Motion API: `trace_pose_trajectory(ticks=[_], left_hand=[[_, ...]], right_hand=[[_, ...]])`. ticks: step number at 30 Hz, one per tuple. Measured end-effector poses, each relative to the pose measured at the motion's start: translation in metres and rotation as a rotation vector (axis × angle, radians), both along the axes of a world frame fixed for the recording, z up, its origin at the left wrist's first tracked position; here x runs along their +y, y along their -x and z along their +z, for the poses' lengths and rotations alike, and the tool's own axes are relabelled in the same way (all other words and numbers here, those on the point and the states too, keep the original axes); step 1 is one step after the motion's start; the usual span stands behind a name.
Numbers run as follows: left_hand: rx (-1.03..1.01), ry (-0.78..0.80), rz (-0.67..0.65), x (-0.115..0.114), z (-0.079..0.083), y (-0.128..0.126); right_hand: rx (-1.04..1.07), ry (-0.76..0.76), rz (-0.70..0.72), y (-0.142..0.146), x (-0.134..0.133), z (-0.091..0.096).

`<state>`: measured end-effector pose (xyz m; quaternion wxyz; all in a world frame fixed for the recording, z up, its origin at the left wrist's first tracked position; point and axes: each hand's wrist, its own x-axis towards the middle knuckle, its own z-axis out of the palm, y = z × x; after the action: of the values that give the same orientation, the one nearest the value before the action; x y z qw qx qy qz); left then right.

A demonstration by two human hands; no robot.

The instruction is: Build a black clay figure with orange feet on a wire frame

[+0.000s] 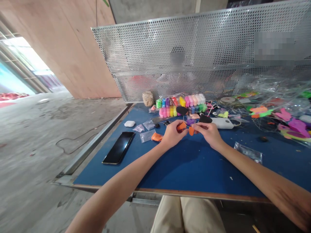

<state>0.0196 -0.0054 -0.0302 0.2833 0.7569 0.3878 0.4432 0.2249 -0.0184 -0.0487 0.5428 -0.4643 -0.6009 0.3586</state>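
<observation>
Over the blue tabletop, my left hand (175,132) is closed around a lump of orange modelling clay (181,126). Close beside it, my right hand (209,132) pinches a smaller flat piece of orange clay (191,131) between thumb and fingers. Whether the two orange pieces touch, I cannot tell. Just behind my hands lie a purple lump (190,121) and black lumps of clay (205,119). To the left of my left hand rests an orange clay packet (156,137), partly in clear plastic.
A phone (118,148), a white earphone case (129,123) and small plastic bags (147,136) lie at the left. Colourful clay packs (181,105) line the back before a perforated metal panel (155,61). A white power strip (222,123) and cluttered foam pieces (289,121) occupy the right.
</observation>
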Motion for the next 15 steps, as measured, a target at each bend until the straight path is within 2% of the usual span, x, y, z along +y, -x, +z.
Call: trace_pose_trajectory(ticks=[2,8,15], left_hand=[[0.039,-0.045,0.03,-0.0008,0.0,-0.0003],[0.0,-0.011,0.03,0.003,-0.0042,-0.0008],[0.116,-0.126,0.078,-0.0014,0.005,0.0015]], right_hand=[[0.02,-0.003,-0.005,0.002,-0.001,-0.0001],[0.019,0.015,-0.004,0.0019,-0.0016,-0.0015],[0.019,0.015,-0.009,0.0017,0.0004,-0.0029]])
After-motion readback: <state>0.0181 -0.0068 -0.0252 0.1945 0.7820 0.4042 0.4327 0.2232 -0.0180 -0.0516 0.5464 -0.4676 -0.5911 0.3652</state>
